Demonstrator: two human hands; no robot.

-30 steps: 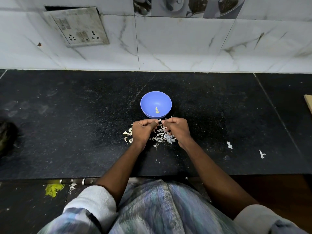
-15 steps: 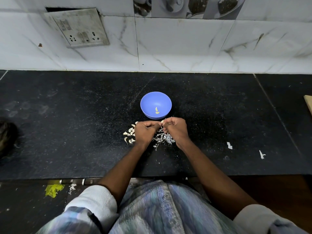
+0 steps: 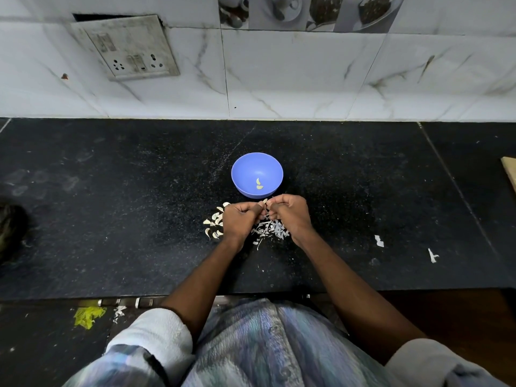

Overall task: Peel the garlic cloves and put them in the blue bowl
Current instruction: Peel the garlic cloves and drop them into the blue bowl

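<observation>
We hold one garlic clove [image 3: 263, 203] between both sets of fingertips, just in front of the blue bowl [image 3: 257, 174], so that once bare it need only travel a short way; the left hand [image 3: 240, 218] pinches it steady while the right hand [image 3: 290, 213] pinches at its skin, we judge. Two peeled cloves [image 3: 259, 184] already lie in the bowl. The unpeeled cloves [image 3: 214, 222] wait in a cluster left of our left hand, within easy reach, and the shed skins [image 3: 269, 230] pile on the black bench [image 3: 111, 208] under our hands, apart from the bowl
</observation>
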